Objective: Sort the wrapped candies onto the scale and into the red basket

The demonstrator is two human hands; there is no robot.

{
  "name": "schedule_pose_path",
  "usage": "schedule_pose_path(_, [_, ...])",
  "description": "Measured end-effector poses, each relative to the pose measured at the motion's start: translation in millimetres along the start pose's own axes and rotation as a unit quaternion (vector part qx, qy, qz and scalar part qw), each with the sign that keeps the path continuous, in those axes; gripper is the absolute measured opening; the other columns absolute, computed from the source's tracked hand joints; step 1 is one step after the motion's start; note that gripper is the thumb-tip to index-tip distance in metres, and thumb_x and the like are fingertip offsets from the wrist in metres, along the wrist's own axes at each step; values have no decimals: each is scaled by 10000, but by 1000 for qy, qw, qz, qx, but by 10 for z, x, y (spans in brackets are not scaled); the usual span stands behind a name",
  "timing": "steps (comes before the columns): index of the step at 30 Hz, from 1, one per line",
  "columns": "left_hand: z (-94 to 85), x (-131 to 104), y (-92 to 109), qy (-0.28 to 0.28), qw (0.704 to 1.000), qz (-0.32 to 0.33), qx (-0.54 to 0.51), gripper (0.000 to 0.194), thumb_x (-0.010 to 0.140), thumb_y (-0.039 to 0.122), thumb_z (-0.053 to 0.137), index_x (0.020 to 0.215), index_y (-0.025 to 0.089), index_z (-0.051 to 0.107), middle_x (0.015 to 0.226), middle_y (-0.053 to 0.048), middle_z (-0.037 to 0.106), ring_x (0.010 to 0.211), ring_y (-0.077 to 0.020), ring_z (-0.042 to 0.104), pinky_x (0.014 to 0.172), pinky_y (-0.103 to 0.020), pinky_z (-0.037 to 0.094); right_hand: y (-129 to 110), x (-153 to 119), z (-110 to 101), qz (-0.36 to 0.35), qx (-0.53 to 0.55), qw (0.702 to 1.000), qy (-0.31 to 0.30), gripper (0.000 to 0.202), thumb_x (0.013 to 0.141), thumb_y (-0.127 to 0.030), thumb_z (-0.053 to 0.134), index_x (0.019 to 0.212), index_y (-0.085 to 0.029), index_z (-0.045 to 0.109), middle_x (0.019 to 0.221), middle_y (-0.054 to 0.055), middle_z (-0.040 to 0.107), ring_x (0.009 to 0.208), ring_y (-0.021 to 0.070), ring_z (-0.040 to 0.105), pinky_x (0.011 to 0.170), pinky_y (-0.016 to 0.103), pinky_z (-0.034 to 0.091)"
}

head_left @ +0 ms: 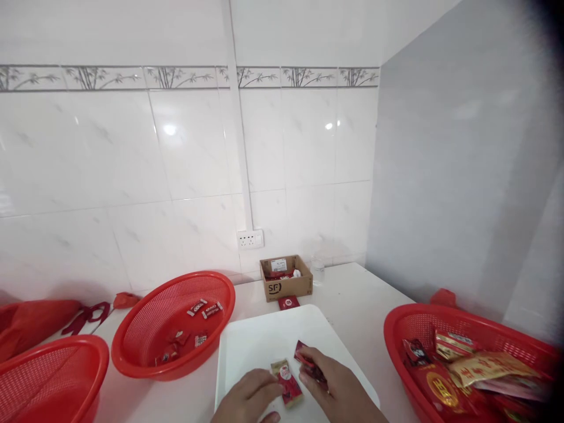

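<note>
The table's right edge bears a well-filled basket, a sparse basket adjoins the tray's far-left corner, and the right hand's fingers clamp a dark packet, the left hand's, apart, leaving a gold-ended packet lying on the tray.

Bare left hand, bare right hand

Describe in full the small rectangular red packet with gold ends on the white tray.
The small rectangular red packet with gold ends looks like a glossy, sealed-looking film wrapper. A pale emblem with red lettering, too small to read, sits towards its far end. It lies face up on the white tray, slanted, its near end towards the right. The left hand's fingertips meet or overhang its left edge; contact is unclear. The right hand is just to its right.
</note>
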State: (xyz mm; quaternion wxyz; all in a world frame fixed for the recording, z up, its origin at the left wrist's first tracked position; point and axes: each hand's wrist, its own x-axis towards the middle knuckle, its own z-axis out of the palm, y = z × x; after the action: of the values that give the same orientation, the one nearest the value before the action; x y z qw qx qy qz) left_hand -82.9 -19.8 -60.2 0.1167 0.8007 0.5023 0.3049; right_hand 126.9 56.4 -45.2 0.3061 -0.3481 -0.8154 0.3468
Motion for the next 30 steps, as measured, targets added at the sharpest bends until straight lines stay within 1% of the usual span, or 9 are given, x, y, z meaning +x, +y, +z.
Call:
schedule_pose_path(1, [-18, 76, 18, -64, 997, 26, 23, 332, 883, 351, 496, 1181, 262, 610, 1190, -111, 642, 1131, -238, 575, 964, -351, 459, 10, -6, 11, -9, -3, 1000, -9, 333, 855, -417, 448, 1098, -244, 599, 1043, 65, 677, 939, 223, 631, 825, 302, 482])
schedule_pose_path(3, [3, 206, 20, -136, 987, 47, 68, 451, 837, 275, 574, 1284, 246, 516, 1332, -129, 540, 1262, -275, 455, 1031, -413, 392, 56, -12, 29, -16, -15, 1000, -19, 332, 849, -397, 456, 1106, -247, 603, 1058, 69, 673, 956, 225, 626, 833, 305, 481])
schedule_pose_path(6, [138, 332, -26, -153, 978, 58, 129, 587, 726, 208, 699, 1275, 262, 500, 1385, -140, 479, 1291, -346, 400, 1039, -513, 352, 162, -1, 35, -20, -41, 999, -9, 365, 855, -396, 439, 1150, -235, 582, 1133, 90, 647, 1019, 241, 602, 878, 332, 463])
schedule_pose_path(9, [245, 413, -40, -157, 971, 73, 166, 415, 741, 204, 684, 1140, 244, 579, 1234, -125, 591, 1183, -329, 509, 985, -485, 407, 248, 10, 15, -2, -56, 998, -6, 396, 859, -434, 425, 1187, -242, 535, 1110, 89, 654, 986, 246, 614, 847, 335, 472])
schedule_pose_path(12, [229, 466, 20, -159, 970, 65, 171, 241, 811, 200, 597, 1052, 203, 596, 1044, -105, 647, 1011, -272, 579, 879, -396, 468, 271, 2, -25, 23, -61, 998, -11, 380, 868, -458, 404, 1153, -236, 521, 1052, 86, 664, 933, 246, 629, 796, 327, 484])
schedule_pose_path(17, [73, 478, 112, -129, 981, 3, 146, 190, 824, 172, 563, 1006, 213, 596, 988, -73, 648, 938, -244, 584, 824, -352, 470, 239, -15, -78, -17, -48, 999, -13, 321, 857, -396, 423, 1070, -210, 574, 1058, 94, 640, 946, 226, 616, 837, 302, 477])
schedule_pose_path(22, [-80, 476, 48, -52, 989, -107, 90, 327, 827, 74, 406, 1071, 194, 588, 972, -89, 658, 925, -240, 596, 799, -358, 464, 173, -11, -47, 19, -18, 1000, 17, 447, 792, -333, 504, 1218, -201, 533, 1212, 77, 604, 1097, 230, 564, 944, 312, 433])
schedule_pose_path(25, [-163, 487, 11, -1, 987, -154, 34, 289, 816, 103, 395, 995, 191, 604, 990, -73, 641, 905, -205, 593, 801, -332, 463, 79, -1, -30, 20, -8, 1000, -6, 455, 803, -318, 497, 1241, -199, 529, 1242, 76, 592, 1127, 232, 551, 966, 324, 423])
schedule_pose_path(30, [-244, 494, 2, 50, 973, -218, -51, 234, 772, 132, 397, 913, 174, 579, 874, -38, 618, 686, -143, 592, 615, -259, 485, -82, 37, -15, 39, -31, 997, -51, 467, 812, -295, 489, 1263, -183, 529, 1263, 84, 585, 1150, 243, 539, 973, 353, 408])
